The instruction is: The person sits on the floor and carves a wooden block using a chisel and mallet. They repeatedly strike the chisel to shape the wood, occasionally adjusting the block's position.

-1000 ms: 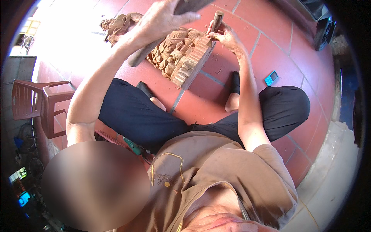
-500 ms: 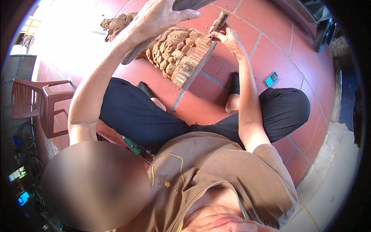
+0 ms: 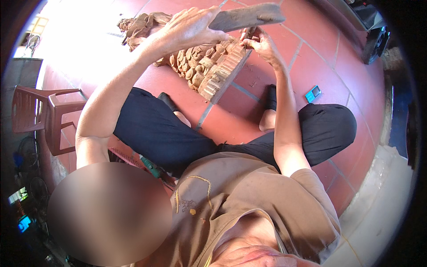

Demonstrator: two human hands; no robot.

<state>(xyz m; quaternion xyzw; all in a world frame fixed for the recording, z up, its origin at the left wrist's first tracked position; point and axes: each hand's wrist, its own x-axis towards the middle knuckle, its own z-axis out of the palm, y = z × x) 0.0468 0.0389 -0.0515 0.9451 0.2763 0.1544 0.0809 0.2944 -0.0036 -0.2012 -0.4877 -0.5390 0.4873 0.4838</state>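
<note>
A brown carved wooden sculpture (image 3: 194,66) lies on its side on the floor in front of me, its surface full of rounded relief and its flat base facing right. My left hand (image 3: 192,27) is closed round a dark, flat wooden mallet (image 3: 249,17) that points right, above the base end of the carving. Just below it, my right hand (image 3: 263,46) grips a chisel (image 3: 250,33) at the upper corner of the base. The mallet hides the chisel's top end; whether the two touch I cannot tell. The fingers hide much of the chisel too.
Small wood chips lie on the red tiled floor (image 3: 307,62) beside the carving. A blue mobile phone (image 3: 313,94) is near my right knee. On the left stands a brown plastic chair (image 3: 60,118). A green tool (image 3: 150,167) and a pink basket (image 3: 122,156) are by my left thigh.
The mallet has swung round to the right and now passes over the chisel, covering its top. My left hand has come down slightly; my right hand has barely moved.
</note>
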